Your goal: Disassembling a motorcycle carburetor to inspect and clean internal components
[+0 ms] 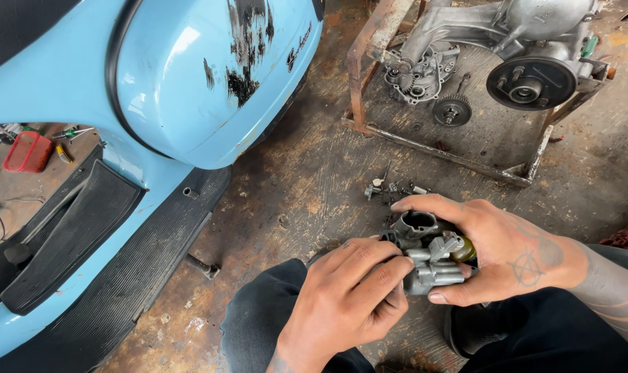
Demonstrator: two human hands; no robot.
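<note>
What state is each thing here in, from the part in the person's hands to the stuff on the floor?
Carburetor: off the scooter, gripped by both hands.
Left hand: fingers closed on the carburetor's front.
Right hand: wrapped around its far side.
Small loose parts: scattered on the floor.
Engine case: removed, resting in a rusty frame.
Gear: lying loose.
Blue scooter: paint scuffed.

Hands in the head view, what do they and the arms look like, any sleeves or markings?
Both are bare, no gloves or sleeves. The right hand carries a dark circled-letter tattoo on its back, with more ink lines along the forearm. The left hand shows a little ink at the wrist. No rings or watch show.
</note>
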